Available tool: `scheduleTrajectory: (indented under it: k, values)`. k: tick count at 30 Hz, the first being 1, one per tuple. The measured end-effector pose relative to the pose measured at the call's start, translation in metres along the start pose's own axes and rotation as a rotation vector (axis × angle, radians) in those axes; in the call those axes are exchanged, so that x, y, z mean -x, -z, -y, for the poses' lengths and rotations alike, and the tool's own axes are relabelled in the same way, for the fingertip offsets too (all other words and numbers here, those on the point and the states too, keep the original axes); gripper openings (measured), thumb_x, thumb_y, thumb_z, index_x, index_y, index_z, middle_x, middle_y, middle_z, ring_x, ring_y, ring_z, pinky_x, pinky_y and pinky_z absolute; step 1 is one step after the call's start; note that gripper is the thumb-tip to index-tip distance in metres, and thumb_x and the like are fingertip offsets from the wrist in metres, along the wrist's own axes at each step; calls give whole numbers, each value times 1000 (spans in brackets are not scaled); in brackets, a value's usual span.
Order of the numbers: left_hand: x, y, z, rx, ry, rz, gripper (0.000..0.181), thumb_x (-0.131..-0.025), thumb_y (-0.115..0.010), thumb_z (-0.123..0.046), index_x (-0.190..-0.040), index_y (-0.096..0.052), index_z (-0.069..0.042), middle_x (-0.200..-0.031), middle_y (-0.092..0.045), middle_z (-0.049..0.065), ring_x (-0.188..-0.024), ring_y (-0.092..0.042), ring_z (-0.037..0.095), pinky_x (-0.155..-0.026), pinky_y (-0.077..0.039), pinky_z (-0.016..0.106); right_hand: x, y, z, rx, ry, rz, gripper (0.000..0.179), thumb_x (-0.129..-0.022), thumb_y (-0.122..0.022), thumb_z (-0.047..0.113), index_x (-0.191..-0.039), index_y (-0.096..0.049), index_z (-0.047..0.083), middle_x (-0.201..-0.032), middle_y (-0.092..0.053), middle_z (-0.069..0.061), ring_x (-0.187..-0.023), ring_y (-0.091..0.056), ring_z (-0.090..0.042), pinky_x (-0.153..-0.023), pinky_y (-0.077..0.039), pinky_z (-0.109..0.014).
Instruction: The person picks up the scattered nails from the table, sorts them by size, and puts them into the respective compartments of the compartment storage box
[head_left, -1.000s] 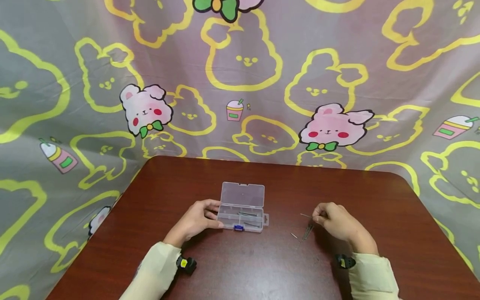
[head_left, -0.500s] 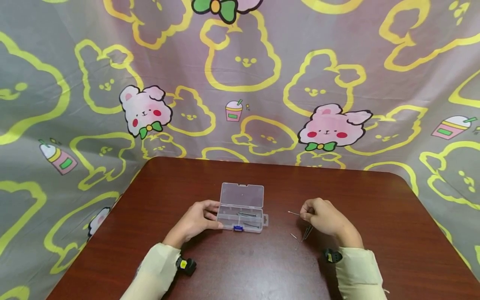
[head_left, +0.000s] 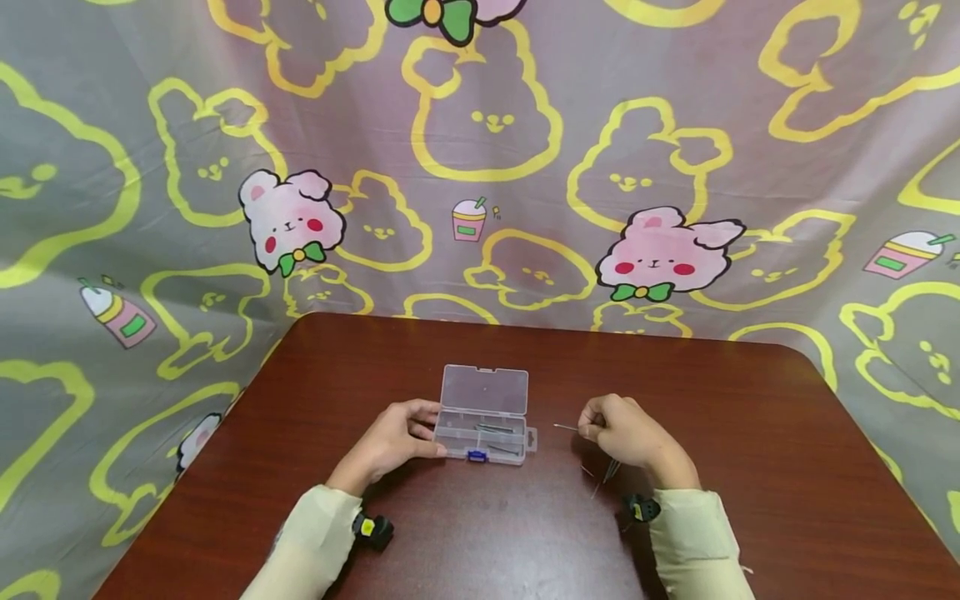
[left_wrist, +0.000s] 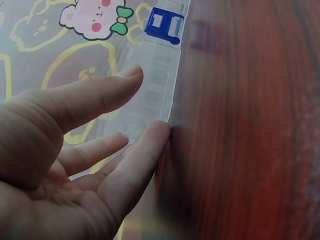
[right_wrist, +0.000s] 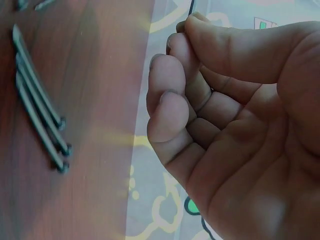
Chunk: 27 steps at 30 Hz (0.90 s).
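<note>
A clear plastic compartment box (head_left: 459, 446) with a blue latch (head_left: 477, 456) stands with its lid (head_left: 484, 390) raised. My left hand (head_left: 390, 437) holds its left end, thumb at the front corner and fingers along the side. Nails (head_left: 495, 429) lie in some of its compartments. Right of the box, my right hand (head_left: 618, 429) pinches a thin nail (head_left: 564, 427) between thumb and index finger, its free end pointing left toward the box. Below that hand, loose nails (right_wrist: 37, 100) rest on the table, heads toward the wrist in the right wrist view.
The dark red-brown wooden table (head_left: 480, 533) has rounded far corners. A patterned cloth (head_left: 525, 208) with cartoon animals hangs behind and along the sides. Each wrist carries a small black camera (head_left: 372, 530). A few smaller nails (head_left: 587, 471) lie left of the main bunch.
My right hand has moved left with the pinched nail, bringing it nearer the box and away from the loose nails. The left hand and the box have stayed in place.
</note>
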<state>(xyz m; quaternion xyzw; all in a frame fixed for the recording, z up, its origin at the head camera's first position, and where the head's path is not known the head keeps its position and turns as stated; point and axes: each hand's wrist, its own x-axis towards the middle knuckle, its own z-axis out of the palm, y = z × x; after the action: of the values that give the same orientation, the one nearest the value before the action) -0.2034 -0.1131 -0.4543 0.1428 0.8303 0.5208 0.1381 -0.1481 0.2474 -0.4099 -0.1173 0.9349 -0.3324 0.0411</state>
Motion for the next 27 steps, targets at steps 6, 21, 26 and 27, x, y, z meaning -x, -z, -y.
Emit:
scheduleTrajectory:
  k: [6,21,26,27]
  values:
    - [1,0,-2,4,4,-2,67,-72,-91,-4,-132,-61,0,-114,-66,12,-93,-65,23,-72,-56,35,-5,-5,5,23,31,-15,18,-90,-62,-5,-79,-66,8,-68,-55,7,-62,-49,-12,-61,-43,-31]
    - [0,-1,0,8,-6,12,67,-72,-91,-5,-132,-61,1,-114,-67,12,-93,-65,22,-75,-56,35,-16,-30,24,51,106,-8,23,-87,-62,-7,-75,-65,12,-66,-53,9,-59,-47,-7,-58,-42,-28]
    - [2,0,-1,3,-13,9,67,-72,-91,-4,-132,-60,3,-115,-66,14,-93,-65,23,-74,-56,35,-19,-34,28,56,131,-21,20,-88,-64,-4,-76,-66,12,-66,-55,10,-60,-48,-7,-58,-43,-28]
    - [3,0,-1,3,-13,8,67,-72,-91,-4,-132,-60,3,-115,-66,14,-93,-65,23,-74,-56,35,-20,-35,30,55,133,-26,19,-88,-65,-2,-76,-67,12,-66,-56,11,-60,-48,-7,-58,-44,-28]
